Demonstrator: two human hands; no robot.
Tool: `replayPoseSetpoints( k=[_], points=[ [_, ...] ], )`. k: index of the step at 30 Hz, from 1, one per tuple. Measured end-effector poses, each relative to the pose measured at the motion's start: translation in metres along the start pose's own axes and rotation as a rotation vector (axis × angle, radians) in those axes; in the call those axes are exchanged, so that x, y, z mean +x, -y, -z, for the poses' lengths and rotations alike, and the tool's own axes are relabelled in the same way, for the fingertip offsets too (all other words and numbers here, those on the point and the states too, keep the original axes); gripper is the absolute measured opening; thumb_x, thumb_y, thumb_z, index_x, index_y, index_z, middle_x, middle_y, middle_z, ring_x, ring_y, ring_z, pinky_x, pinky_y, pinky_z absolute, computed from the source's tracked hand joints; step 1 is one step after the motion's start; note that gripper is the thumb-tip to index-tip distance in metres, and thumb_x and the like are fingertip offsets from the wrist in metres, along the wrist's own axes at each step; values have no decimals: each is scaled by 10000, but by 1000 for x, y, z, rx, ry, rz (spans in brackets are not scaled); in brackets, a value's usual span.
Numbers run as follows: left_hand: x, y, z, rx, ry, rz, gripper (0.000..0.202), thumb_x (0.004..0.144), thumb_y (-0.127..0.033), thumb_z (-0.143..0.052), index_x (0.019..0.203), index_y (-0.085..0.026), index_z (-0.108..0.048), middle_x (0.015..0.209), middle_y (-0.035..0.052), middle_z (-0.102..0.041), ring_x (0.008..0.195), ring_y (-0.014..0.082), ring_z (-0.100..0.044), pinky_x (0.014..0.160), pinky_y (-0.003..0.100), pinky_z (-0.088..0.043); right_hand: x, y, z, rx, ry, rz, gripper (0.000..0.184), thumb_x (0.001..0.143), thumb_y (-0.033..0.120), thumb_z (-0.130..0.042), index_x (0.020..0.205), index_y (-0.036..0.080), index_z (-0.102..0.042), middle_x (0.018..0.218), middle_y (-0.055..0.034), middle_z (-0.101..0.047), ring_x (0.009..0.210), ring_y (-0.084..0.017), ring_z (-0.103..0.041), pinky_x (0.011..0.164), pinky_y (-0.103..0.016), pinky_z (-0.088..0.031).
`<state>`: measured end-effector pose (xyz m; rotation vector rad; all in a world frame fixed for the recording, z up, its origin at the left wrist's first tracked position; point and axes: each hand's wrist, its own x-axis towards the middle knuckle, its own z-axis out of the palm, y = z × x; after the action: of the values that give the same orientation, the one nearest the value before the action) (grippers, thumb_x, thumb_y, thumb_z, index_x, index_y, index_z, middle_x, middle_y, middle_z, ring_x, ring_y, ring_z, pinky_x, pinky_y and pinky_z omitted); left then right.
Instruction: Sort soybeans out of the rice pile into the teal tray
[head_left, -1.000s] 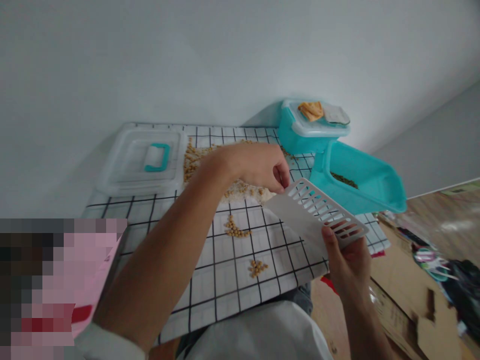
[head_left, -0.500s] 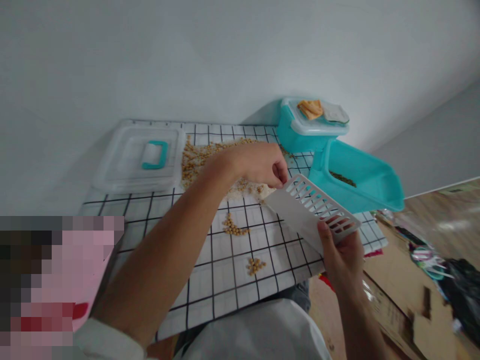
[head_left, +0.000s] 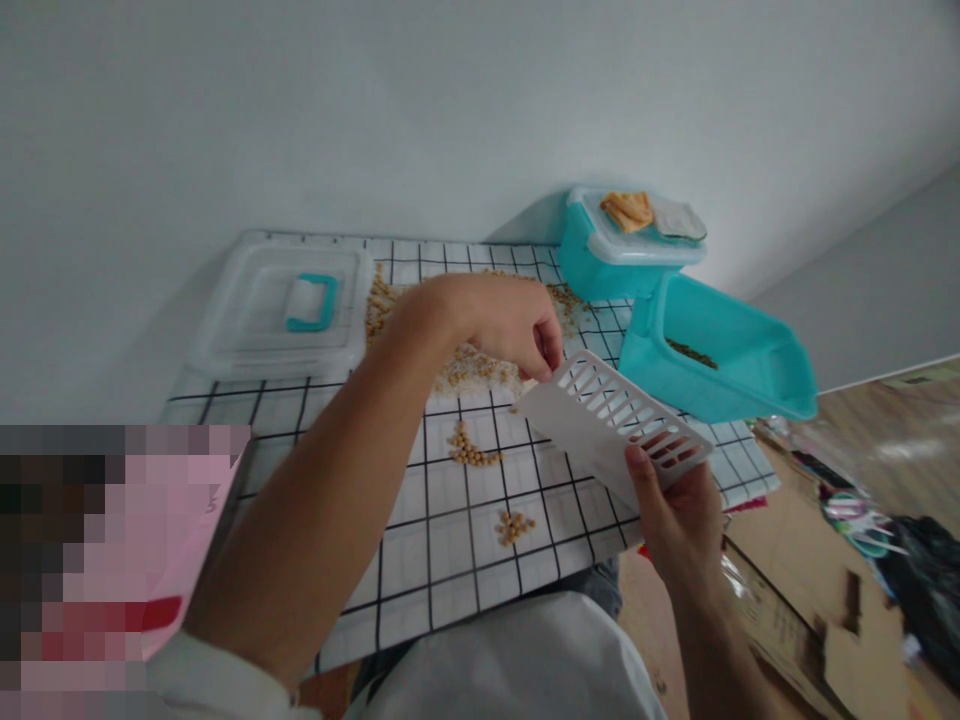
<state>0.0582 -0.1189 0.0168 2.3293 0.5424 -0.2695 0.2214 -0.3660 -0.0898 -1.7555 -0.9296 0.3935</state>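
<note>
Carries white slotted basket (head_left: pixel 585 430) a little farther left over gridded tablecloth (head_left: pixel 442 540) than a second ago, moving right hand (head_left: pixel 686 510) and left hand (head_left: pixel 517 320) along with it. Clamps the near end with right hand, pressing thumb on the slotted side and tucking the other fingers behind. Tilts basket above the tablecloth's right part; cannot tell from here any contact with the cloth. To its left, shows small bean pile (head_left: pixel 515 528) nearest, then curved bean row (head_left: pixel 471 448). Curls left fingers together at the basket's far corner; cannot tell a firm clamp from a light touch. Behind left forearm, shows broad bean spread (head_left: pixel 472 370), partly hidden. Farther back, shows clear lid (head_left: pixel 247 310) lying flat at left, and at right open turquoise bin (head_left: pixel 675 385) with greenish grains (head_left: pixel 691 354) inside. Farthest, near wall (head_left: pixel 375 120), shows lidded turquoise bin (head_left: pixel 600 265) bearing orange cloth (head_left: pixel 628 211) and pale cloth (head_left: pixel 679 220).
</note>
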Motion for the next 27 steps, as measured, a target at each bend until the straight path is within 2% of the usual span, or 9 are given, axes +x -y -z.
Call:
replayPoseSetpoints(
  k=[10,15,20,27],
  points=[
    [-8,0,5,-29,53,18,225,753,-299,-726,960,-262,-806,872,-49,-794,847,132,-701,743,186,-438,-12,2,-7,54,1,-57,350,837,461,-756,1066,216,-658,1000,-75,-745,922,-234,-705,815,-370,-542],
    [-10,0,5,-59,89,18,202,745,-315,-729,922,-249,-802,848,-49,-792,828,129,-702,734,185,-437,-12,4,-6,36,44,-65,334,834,440,-763,1064,218,-668,1008,-72,-746,945,-233,-701,829,-365,-541],
    [-15,5,9,-65,39,21,333,748,-426,-741,1039,-273,-794,893,-43,-796,880,142,-709,773,192,-450,-9,7,-4,91,16,-79,338,849,425,-758,1092,214,-656,1054,-82,-746,958,-224,-703,832,-362,-548],
    [-24,22,18,-106,-26,45,440,752,-503,-715,1133,-288,-764,967,-50,-790,914,143,-709,843,204,-459,-4,9,-12,98,52,-46,295,855,419,-748,1061,214,-695,1037,-70,-754,987,-234,-707,868,-382,-557]
  ],
)
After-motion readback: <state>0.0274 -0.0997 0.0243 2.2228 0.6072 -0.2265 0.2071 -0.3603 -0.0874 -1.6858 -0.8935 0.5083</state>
